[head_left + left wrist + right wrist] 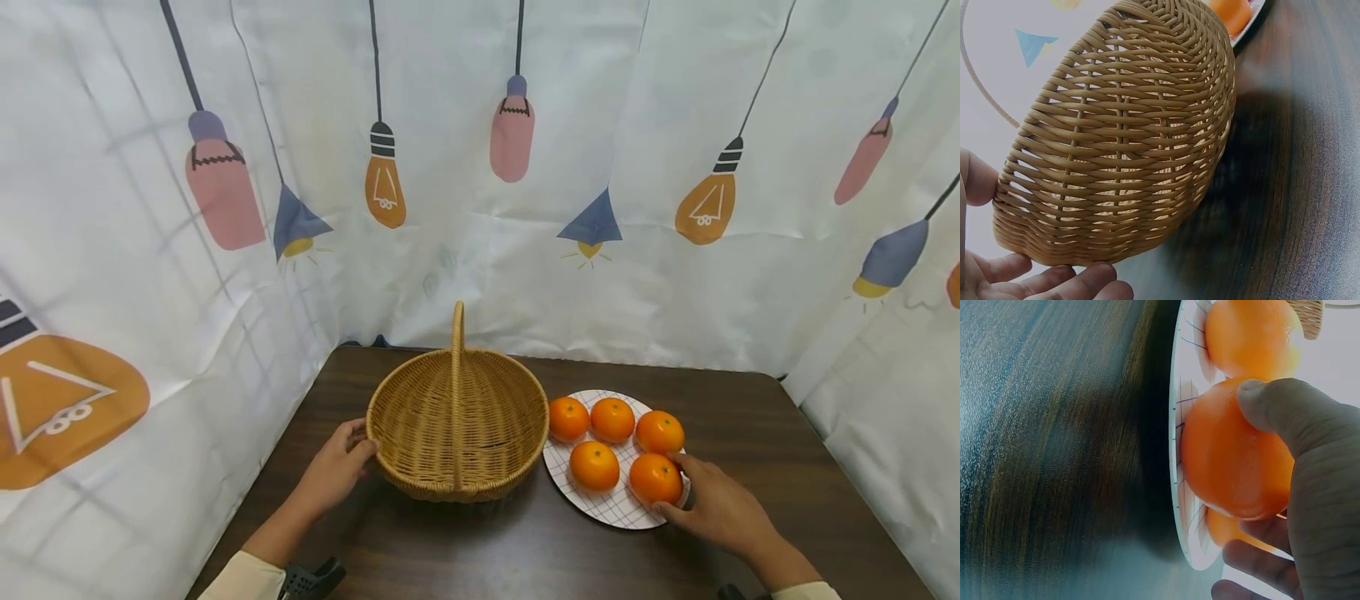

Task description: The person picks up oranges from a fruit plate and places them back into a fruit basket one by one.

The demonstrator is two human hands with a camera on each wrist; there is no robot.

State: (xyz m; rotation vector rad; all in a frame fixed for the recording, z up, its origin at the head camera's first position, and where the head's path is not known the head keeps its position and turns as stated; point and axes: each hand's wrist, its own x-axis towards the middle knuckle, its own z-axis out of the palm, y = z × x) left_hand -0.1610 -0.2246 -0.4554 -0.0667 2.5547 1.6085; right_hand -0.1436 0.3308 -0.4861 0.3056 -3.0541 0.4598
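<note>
A woven wicker basket [498,417] with a tall arched handle [457,392] stands at the middle of the table. At its left side, my left hand [333,467] grips the rim, thumb at the upper edge and fingers against the outer weave [1116,144]. To the right, several oranges sit on a round white plate [577,498] with a grid pattern. My right hand [720,504] holds the front right orange [654,478] between thumb and fingers. In the right wrist view the thumb presses the near side of this orange [1229,456], which overlaps the plate.
Other oranges lie close around the held one, among them the front left orange [594,467] and the back right orange [660,432]. The dark wooden table [480,558] ends at a white curtain [450,275] printed with lamps. The basket's right rim is close beside the plate.
</note>
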